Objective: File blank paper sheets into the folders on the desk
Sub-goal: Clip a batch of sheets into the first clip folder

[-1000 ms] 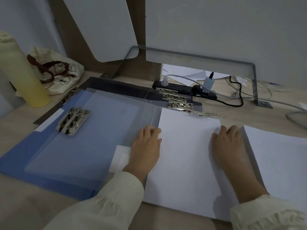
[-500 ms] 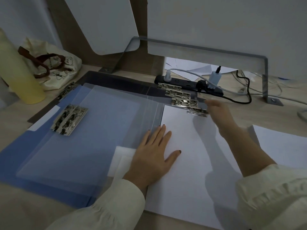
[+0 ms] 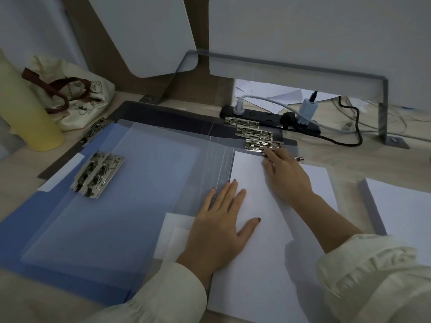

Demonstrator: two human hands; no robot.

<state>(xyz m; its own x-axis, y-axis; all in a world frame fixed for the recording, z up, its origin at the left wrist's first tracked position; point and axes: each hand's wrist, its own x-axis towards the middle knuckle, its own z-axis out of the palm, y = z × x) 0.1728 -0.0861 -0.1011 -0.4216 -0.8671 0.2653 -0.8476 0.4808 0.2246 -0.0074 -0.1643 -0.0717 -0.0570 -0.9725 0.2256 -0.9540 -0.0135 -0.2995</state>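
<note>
**Table** (image 3: 349,169): pale wood, dimly lit.

**Folders** (image 3: 144,183): several, opened flat and overlapped. The covers are blue and translucent, with a dark one lowest. They spread from the left edge to the middle of the table.

**Double clip** (image 3: 98,174): metal, on the left cover, towards the left edge.

**Row of clips** (image 3: 254,134): metal, stepped one behind another at the far ends of the folders' right halves, running towards the far edge.

**Paper sheet** (image 3: 268,264): blank white, lying on the right half of the topmost folder. Its near end is at the near edge and its far end meets the near end of the row of clips.

**Left hand** (image 3: 221,224): flat on the sheet's left margin. The fingers (image 3: 229,194) are straight and slightly apart with the thumb spread out, and the tips reach the folder's spine.

**Right hand** (image 3: 288,176): over the sheet's far end. The fingers (image 3: 270,158) are stretched to the nearest clip of the row and touch it. The thumb is hidden, so whether they pinch it cannot be told.

**Paper stack** (image 3: 401,206): white, at the right edge, near the sheet and apart from both hands.

**Power strip** (image 3: 268,117): black, with plugs in it, at the far edge just behind the row of clips.

**Yellow bottle** (image 3: 25,113) and **cloth bag** (image 3: 79,99): side by side at the far left corner.
</note>
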